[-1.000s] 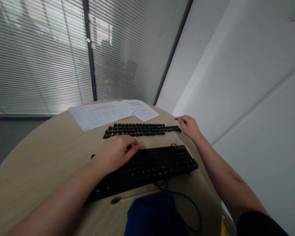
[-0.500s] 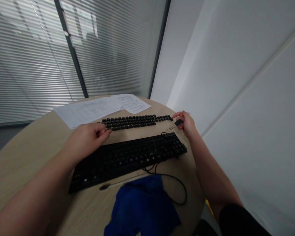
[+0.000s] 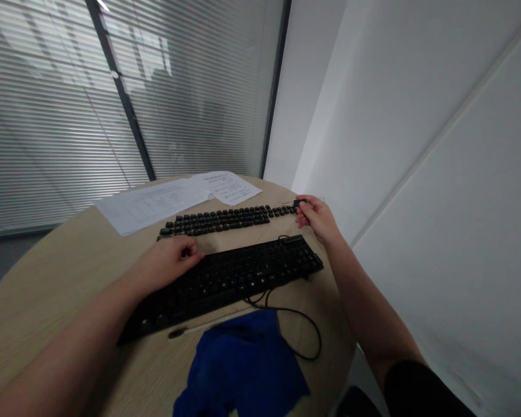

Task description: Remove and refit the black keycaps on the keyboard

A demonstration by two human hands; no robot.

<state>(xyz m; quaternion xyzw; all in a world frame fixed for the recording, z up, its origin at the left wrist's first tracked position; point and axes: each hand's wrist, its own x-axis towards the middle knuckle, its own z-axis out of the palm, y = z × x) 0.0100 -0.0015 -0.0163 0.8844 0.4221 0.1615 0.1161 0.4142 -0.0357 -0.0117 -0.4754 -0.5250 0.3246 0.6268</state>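
Observation:
My right hand [image 3: 316,219] pinches a keycap puller [image 3: 300,203] with a black handle and thin wire prongs. It is by the right end of the rows of loose black keycaps [image 3: 226,220] laid out on the table. My left hand [image 3: 171,260] is closed over the upper left part of the black keyboard [image 3: 238,272]; whether it touches the keyboard, and what its curled fingers hold, if anything, I cannot make out. The keyboard lies at a slant between my forearms, many of its keys in place.
Printed sheets of paper [image 3: 156,202] lie behind the keycaps. In front of the keyboard are a thin brush [image 3: 200,327], a black cable [image 3: 306,315] and a crumpled blue cloth [image 3: 243,365]. The round table [image 3: 39,307] borders a white wall [image 3: 429,202] on the right.
My left hand has moved from the loose keycaps back over the keyboard. My right hand has shifted slightly left, turning the puller so its wires point towards the keycaps. The view has shifted slightly.

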